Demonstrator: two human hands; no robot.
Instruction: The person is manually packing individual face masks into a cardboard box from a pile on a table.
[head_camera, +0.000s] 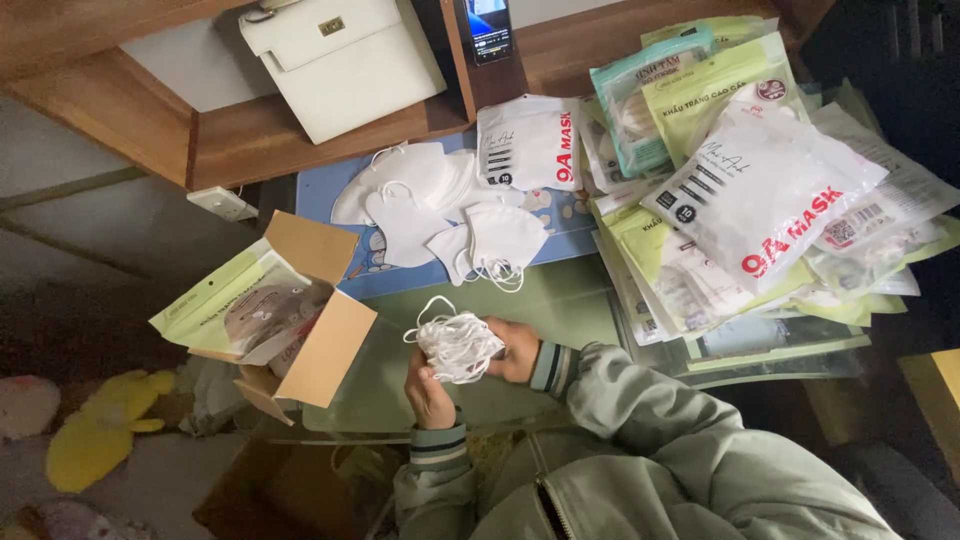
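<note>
Together, low in the frame's centre, the left hand (428, 392) and right hand (517, 350) clasp a stack of white masks (458, 346), with an open cardboard box (305, 330) just to its left.

A glass-topped desk (570, 300) under wooden shelving (250, 135); the floor (90, 260) is dim, perhaps tiled.

Phone (489, 28) cut by top edge, handbag (340, 60) top cropped, yellow plush toy (100, 430) blurred
</note>
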